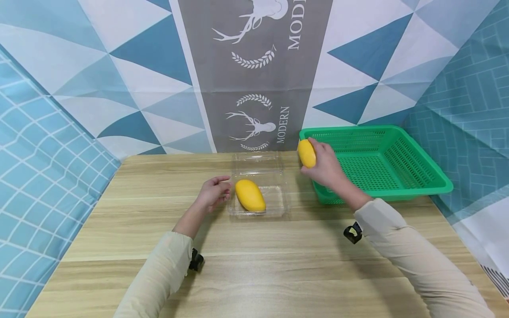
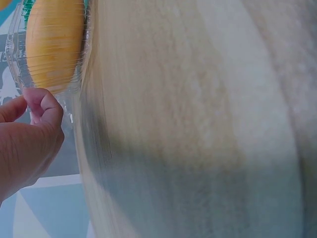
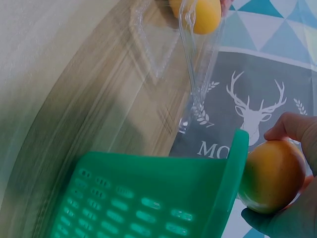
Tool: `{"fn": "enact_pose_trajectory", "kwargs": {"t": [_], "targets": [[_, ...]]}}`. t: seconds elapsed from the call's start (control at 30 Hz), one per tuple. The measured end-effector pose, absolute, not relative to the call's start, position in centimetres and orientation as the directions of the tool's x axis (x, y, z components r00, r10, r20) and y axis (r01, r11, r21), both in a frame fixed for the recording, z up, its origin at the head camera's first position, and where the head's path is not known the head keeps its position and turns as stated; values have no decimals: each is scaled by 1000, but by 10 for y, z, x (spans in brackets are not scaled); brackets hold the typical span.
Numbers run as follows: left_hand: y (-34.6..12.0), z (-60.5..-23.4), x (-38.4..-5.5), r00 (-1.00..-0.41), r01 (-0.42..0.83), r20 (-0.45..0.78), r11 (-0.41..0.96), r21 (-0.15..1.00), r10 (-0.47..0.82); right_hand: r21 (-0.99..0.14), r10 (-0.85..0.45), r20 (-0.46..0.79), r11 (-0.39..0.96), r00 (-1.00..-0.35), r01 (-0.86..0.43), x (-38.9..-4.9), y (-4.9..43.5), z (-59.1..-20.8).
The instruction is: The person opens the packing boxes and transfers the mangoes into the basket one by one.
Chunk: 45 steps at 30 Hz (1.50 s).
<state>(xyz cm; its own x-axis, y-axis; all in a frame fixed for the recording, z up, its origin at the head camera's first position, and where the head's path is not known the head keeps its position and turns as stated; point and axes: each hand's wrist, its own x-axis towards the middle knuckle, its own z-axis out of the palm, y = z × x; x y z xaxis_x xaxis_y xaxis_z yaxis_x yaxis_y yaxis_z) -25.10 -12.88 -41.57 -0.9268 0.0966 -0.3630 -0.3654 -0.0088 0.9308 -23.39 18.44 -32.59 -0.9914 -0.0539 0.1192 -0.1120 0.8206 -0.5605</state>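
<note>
A clear plastic clamshell box [image 1: 279, 201] lies on the table with its lid raised toward the wall. One yellow mango [image 1: 249, 195] rests in its left part. My left hand [image 1: 213, 192] is at the box's left edge, fingers loosely bent; in the left wrist view the fingertips [image 2: 42, 99] are close against the rim, though contact is hard to make out. A second mango [image 1: 307, 153] is in my right hand [image 1: 325, 167], gripped between thumb and fingers. It is held at the left rim of the green basket [image 1: 397, 193], beside that rim in the right wrist view.
The perforated basket stands at the back right of the wooden table [image 1: 254, 274], close to the patterned wall covering [image 1: 254, 79]. Blue tiled-pattern sheets [image 1: 43, 176] hang along the left and right sides.
</note>
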Motion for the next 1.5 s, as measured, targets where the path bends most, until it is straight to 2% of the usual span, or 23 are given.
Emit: {"fn": "enact_pose_trajectory", "kwargs": {"t": [1.5], "targets": [[-130, -417, -252, -926, -364, -361, -6, 932, 107, -534, -22, 114, 841, -993, -80, -235, 213, -333]]}}
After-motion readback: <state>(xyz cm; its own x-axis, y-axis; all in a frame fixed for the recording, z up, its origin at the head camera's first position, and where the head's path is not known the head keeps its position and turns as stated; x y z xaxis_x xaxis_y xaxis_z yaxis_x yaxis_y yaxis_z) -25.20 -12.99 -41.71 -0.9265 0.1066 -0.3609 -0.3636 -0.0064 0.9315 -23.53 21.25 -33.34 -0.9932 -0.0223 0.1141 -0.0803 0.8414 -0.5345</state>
